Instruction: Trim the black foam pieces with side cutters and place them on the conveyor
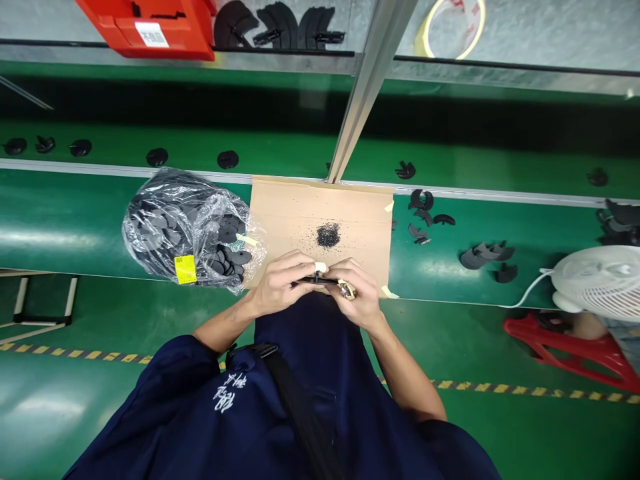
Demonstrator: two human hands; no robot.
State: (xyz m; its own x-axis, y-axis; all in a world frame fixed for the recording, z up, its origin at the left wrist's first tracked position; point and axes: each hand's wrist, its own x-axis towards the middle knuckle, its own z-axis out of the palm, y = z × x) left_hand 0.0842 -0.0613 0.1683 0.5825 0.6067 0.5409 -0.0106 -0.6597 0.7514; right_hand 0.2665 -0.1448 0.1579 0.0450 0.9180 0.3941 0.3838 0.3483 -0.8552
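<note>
Close to my body, at the near edge of a cardboard sheet (280, 207), both hands meet around a thin dark piece (316, 280), seen nearly edge-on. My left hand (280, 283) is closed on its left end, and a pale cover shows on a fingertip. My right hand (359, 293) is closed at the other end. A small shiny, brownish metallic object (347, 289) pokes out of the right fist; its kind is mostly hidden. Just beyond my fingers lies a heap of black crumbs (328, 234), with specks scattered around it.
Left of the cardboard sits a clear plastic bag (173, 207) of flat black pieces. Curved black pieces (483, 255) lie to the right, near a white fan (597, 280). A metal post (365, 90) rises behind the cardboard. Above are a red bin (155, 30) and tape roll (424, 33).
</note>
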